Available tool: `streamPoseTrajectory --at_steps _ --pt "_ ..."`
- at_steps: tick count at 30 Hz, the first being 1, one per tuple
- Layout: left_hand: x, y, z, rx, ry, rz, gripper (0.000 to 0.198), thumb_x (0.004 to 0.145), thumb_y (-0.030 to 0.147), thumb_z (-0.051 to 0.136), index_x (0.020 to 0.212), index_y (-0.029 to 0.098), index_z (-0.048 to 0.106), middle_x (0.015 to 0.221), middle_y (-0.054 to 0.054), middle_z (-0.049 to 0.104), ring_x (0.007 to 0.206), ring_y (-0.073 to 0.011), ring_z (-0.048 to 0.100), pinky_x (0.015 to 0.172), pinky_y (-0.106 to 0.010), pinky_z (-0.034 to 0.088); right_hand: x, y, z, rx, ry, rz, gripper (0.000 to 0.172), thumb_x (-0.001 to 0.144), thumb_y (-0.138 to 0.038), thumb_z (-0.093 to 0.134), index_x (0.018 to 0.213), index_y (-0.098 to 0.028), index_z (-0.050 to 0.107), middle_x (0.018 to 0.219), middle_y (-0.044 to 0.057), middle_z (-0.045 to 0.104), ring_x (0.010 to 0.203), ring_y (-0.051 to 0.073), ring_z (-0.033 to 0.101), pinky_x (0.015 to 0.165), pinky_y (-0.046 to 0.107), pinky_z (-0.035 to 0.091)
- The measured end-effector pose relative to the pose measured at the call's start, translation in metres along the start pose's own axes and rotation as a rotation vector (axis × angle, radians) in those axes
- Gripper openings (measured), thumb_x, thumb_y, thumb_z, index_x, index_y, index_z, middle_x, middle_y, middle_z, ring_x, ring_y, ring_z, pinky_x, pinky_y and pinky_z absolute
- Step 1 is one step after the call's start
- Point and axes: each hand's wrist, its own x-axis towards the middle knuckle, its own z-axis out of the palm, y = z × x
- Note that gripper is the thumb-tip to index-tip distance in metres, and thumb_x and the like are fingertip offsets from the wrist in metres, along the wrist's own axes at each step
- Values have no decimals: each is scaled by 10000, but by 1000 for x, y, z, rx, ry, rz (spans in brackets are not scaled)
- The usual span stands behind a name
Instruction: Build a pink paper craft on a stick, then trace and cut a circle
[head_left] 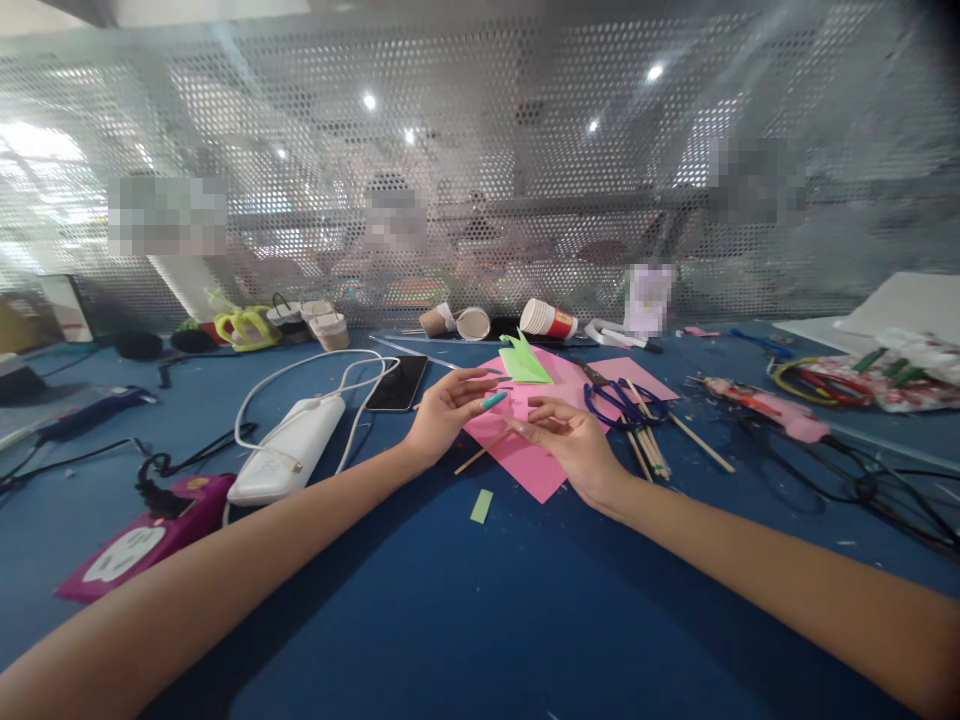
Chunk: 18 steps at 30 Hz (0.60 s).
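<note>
Blue tabletop [405,600] is filling lower frame | pink paper sheet [536,480] is lying at centre | left hand [442,412] and right hand [576,442] are half-curling over it, likely for fingertip control; whether either is grasping anything, cannot tell

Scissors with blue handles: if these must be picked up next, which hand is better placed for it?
Probably the right hand: the scissors lie just beyond it, while the left hand is farther away, to their left. Whether the right hand holds something is unclear.
</note>
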Motion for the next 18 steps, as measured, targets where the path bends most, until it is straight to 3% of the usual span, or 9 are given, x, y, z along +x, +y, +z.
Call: streamPoseTrajectory --at_steps 5,11,14,18 --pt "-1 0 1 0 -119 -46 526 691 186 739 1186 189 559 1252 -137 608 1051 -227 637 890 -396 527 1 1 -1 -24 25 -70 269 585 -397 806 651 -195 641 1058 83 602 1006 244 605 840 427 534" --pt "-2 1 1 106 -45 -22 340 697 217 730 1024 168 654 1043 -87 706 942 -196 666 844 -350 536 -1 -4 0 59 -41 2 310 597 -380 806 756 -203 608 988 42 607 818 175 635 832 399 523" --pt "-2 2 2 156 -13 -1 313 707 236 718 1009 175 666 1012 -78 713 938 -197 662 825 -351 541 0 -4 -1 141 -60 78 326 662 -427 760 834 -209 588 855 22 636 778 178 647 836 410 513" --pt "-3 3 3 178 -41 13 295 709 212 713 1000 184 675 1036 -77 704 936 -184 658 842 -351 538 1 -3 -2 234 -56 103 300 755 -485 663 800 -214 542 757 -1 608 724 167 638 793 404 528"
